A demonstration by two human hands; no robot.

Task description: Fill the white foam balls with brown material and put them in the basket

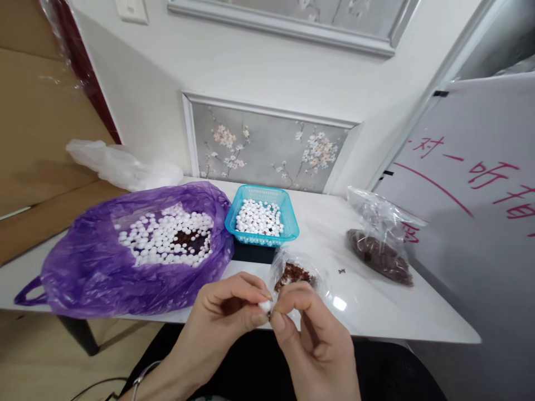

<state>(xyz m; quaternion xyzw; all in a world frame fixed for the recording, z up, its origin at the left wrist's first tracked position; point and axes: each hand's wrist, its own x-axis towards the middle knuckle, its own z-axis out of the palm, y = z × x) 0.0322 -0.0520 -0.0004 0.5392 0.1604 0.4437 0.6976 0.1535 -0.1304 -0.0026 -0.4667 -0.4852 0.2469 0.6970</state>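
Pinched between both hands' fingertips, left hand (228,312) and right hand (309,334), the white bead (264,306) sat just before the turquoise basket (262,217); any slip risked dropping it off the table (376,312).

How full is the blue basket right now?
Partly full: white beads cover the floor of the blue basket, but they sit well below its rim, with the mesh walls bare above them.

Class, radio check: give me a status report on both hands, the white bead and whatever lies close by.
Left hand and right hand both pinch one white bead. Held above table edge. Small clear bag of brown bits just behind; blue basket beyond.
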